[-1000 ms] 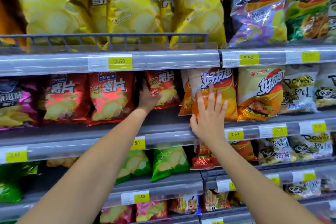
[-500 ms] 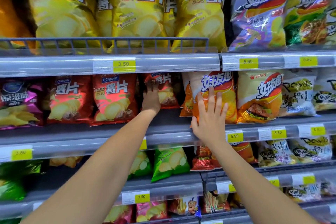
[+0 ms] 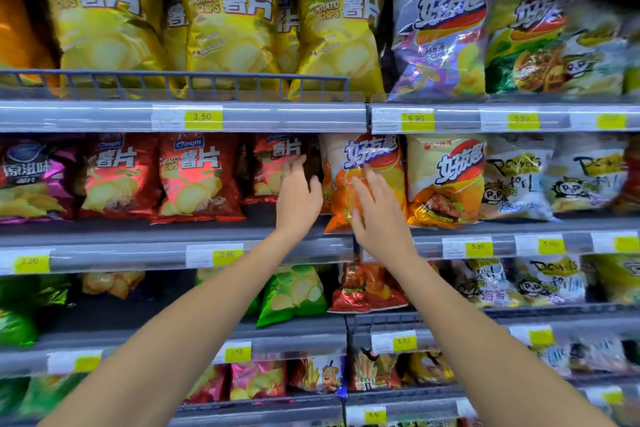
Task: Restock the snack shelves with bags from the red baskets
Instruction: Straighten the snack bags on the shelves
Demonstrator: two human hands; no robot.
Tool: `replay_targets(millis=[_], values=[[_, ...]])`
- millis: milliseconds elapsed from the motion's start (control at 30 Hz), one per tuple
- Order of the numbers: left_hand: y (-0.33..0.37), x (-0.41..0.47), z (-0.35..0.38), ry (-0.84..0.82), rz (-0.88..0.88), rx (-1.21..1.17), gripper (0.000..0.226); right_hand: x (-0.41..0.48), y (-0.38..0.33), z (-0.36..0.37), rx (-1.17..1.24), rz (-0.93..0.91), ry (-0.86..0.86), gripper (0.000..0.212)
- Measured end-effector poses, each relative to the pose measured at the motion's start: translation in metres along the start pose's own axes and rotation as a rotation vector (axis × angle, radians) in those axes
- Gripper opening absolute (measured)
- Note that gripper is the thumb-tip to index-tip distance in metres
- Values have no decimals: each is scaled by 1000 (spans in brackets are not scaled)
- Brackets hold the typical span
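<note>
An orange snack bag (image 3: 377, 163) stands upright on the second shelf (image 3: 138, 246), next to a red potato chip bag (image 3: 273, 163) set further back. My right hand (image 3: 377, 211) lies flat against the orange bag's front, fingers spread. My left hand (image 3: 298, 194) hovers in the gap between the red bag and the orange bag, fingers apart, holding nothing. No red basket is in view.
Yellow chip bags (image 3: 221, 17) fill the top shelf behind a wire rail (image 3: 204, 80). More red bags (image 3: 197, 177) and a purple bag (image 3: 31, 177) stand left; white bags (image 3: 516, 177) right. Green bags (image 3: 294, 291) sit below. Price tags (image 3: 202, 117) line the shelf edges.
My left hand has come off the red chip bag and moved right towards the orange bag. My right hand stays on the orange bag. The view has shifted slightly downward.
</note>
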State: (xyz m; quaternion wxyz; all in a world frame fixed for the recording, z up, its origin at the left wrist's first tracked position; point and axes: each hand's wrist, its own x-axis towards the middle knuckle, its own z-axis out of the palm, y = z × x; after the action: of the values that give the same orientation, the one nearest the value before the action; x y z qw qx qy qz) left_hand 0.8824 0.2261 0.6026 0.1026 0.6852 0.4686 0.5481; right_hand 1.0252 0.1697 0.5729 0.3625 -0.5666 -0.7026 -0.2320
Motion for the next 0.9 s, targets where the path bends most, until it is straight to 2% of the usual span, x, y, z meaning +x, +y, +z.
replay_targets(millis=[100, 200, 267, 333, 400, 500, 600, 733, 900], values=[[34, -28, 17, 98, 97, -5, 48, -11, 25, -18, -34, -39, 77, 49], [62, -52, 41, 146, 186, 63, 56, -25, 59, -42, -100, 18, 256, 44], [79, -61, 60, 154, 181, 162, 65, -31, 85, -55, -64, 105, 351, 40], [91, -64, 76, 113, 102, 264, 76, -33, 113, -64, 32, 219, 363, 46], [97, -60, 87, 32, 0, 330, 85, -32, 138, -69, 127, 295, 276, 59], [95, -49, 94, -73, -51, 411, 92, -23, 159, -75, 253, 288, -6, 77], [91, -42, 98, -133, -82, 493, 99, -13, 161, -72, 165, 238, -183, 89], [81, -36, 95, -148, -82, 598, 103, 4, 151, -60, -8, 295, -227, 96], [61, -26, 86, -150, -54, 625, 111, 19, 147, -39, 12, 331, -236, 101]])
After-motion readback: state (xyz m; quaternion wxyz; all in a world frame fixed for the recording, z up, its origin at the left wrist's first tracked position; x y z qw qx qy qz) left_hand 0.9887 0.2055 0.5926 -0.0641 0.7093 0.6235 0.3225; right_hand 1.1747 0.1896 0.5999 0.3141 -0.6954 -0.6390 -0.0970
